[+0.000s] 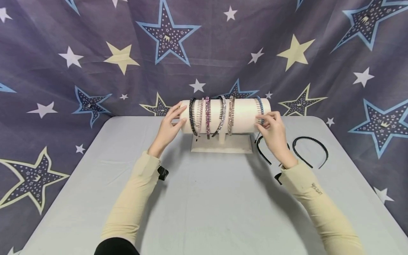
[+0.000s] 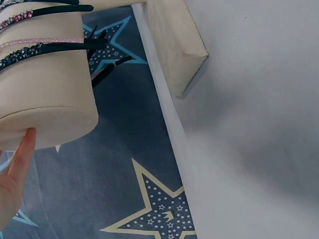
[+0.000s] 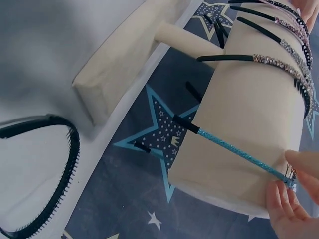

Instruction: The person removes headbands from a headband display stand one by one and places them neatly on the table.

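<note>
Currently we log: blue headband [image 1: 259, 106] seated near the right end of the cream roll stand [image 1: 243, 113], pinched by our right hand [image 1: 275, 136]. Our left hand [image 1: 168, 127] rests relaxed, fingers straight, against the stand's left end. Two black headbands [image 1: 310, 150] lie on the table [image 1: 204, 198], right of the base.

Grey table [image 1: 204, 205] carries the cream headband stand's base [image 1: 221, 144] near the far edge, plus two black toothed headbands lying flat right of it, one [image 1: 310, 151] clear, one [image 1: 263, 150] partly behind a wrist.
</note>
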The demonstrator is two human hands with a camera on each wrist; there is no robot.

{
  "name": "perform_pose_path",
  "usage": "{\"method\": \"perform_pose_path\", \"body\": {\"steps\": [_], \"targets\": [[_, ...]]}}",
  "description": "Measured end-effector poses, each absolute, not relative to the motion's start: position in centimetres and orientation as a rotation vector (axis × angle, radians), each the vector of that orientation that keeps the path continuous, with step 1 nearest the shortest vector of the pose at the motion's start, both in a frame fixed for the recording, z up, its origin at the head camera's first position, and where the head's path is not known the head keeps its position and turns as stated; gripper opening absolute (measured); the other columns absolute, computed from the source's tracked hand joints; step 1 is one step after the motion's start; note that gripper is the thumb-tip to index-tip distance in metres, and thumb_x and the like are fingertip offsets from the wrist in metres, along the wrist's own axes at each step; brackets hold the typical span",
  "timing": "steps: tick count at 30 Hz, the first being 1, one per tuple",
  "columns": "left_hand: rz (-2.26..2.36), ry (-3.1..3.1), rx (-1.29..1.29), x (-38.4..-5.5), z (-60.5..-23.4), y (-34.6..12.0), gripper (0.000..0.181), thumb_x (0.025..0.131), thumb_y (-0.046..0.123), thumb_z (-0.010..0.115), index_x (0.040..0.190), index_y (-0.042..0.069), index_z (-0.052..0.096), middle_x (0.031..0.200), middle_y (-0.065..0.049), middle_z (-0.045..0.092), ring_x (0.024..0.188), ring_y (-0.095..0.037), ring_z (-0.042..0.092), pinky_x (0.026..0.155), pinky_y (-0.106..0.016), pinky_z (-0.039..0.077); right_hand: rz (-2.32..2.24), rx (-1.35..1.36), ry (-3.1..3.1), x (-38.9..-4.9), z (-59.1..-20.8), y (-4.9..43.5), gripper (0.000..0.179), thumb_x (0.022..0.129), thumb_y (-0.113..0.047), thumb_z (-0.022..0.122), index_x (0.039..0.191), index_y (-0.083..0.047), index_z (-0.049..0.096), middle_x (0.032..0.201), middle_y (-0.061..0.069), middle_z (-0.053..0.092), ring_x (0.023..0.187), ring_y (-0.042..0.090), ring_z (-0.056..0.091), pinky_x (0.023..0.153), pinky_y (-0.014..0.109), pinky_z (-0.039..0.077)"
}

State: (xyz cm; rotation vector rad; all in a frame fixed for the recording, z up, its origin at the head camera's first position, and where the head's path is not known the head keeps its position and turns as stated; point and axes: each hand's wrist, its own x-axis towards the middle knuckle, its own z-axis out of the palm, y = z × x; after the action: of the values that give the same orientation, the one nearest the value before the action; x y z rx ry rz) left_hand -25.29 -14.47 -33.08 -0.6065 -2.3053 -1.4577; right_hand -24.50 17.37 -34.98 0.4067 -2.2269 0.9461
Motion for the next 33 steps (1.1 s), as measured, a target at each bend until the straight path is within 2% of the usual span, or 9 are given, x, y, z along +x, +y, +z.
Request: {"method": "perform_pose_path", "body": {"steps": [3,8,23,27,33], "targets": [[-1.457,-2.31,-0.601,-25.3,-33.0,-14.5,0.038,0.087,0.002,0.052,0.124,-0.004,0.047,0.138,-0.017,0.031,0.099,-0.036,0.049,0.081,-0.045,0.048,0.937,0.38,-2.218,-24.5,-34.9,17.7,0.022,0.074,0.004,0.067,0.095,0.004,0.065,0.096,0.018,0.048,0.069,0.02,0.051,0.06,0.021,0.045],[-1.454,-2.316,-0.591,-25.2,-33.0,-14.5,0.039,0.087,0.002,0.053,0.125,-0.003,0.047,0.138,-0.016,0.031,0.099,-0.034,0.049,0.082,-0.044,0.048,0.912,0.327,-2.217,-24.3,-34.8,18.2,0.021,0.074,0.002,0.067,0.095,0.003,0.065,0.096,0.019,0.048,0.069,0.022,0.053,0.06,0.029,0.046],[-1.429,-2.338,-0.569,-25.1,-32.9,-14.4,0.038,0.087,0.002,0.052,0.125,-0.003,0.047,0.138,-0.016,0.032,0.1,-0.034,0.049,0.082,-0.044,0.048,1.0,0.246,-2.216,-24.0,-34.7,19.5,0.021,0.076,-0.001,0.066,0.097,0.003,0.065,0.095,0.018,0.055,0.076,0.03,0.059,0.064,0.036,0.052],[-1.431,-2.336,-0.568,-25.1,-32.9,-14.4,0.038,0.087,0.002,0.052,0.125,-0.003,0.047,0.138,-0.016,0.032,0.099,-0.034,0.049,0.082,-0.044,0.048,1.032,0.189,-2.227,-24.0,-34.6,20.1,0.022,0.077,-0.003,0.067,0.098,0.002,0.065,0.097,0.017,0.056,0.078,0.032,0.06,0.065,0.029,0.052],[-1.44,-2.324,-0.584,-25.1,-32.9,-14.4,0.038,0.087,0.001,0.052,0.125,-0.004,0.047,0.138,-0.017,0.032,0.099,-0.035,0.049,0.082,-0.044,0.048,1.098,0.117,-2.231,-24.2,-34.5,21.1,0.023,0.078,-0.003,0.065,0.1,0.002,0.065,0.094,0.017,0.057,0.08,0.032,0.061,0.065,0.009,0.047]]}}
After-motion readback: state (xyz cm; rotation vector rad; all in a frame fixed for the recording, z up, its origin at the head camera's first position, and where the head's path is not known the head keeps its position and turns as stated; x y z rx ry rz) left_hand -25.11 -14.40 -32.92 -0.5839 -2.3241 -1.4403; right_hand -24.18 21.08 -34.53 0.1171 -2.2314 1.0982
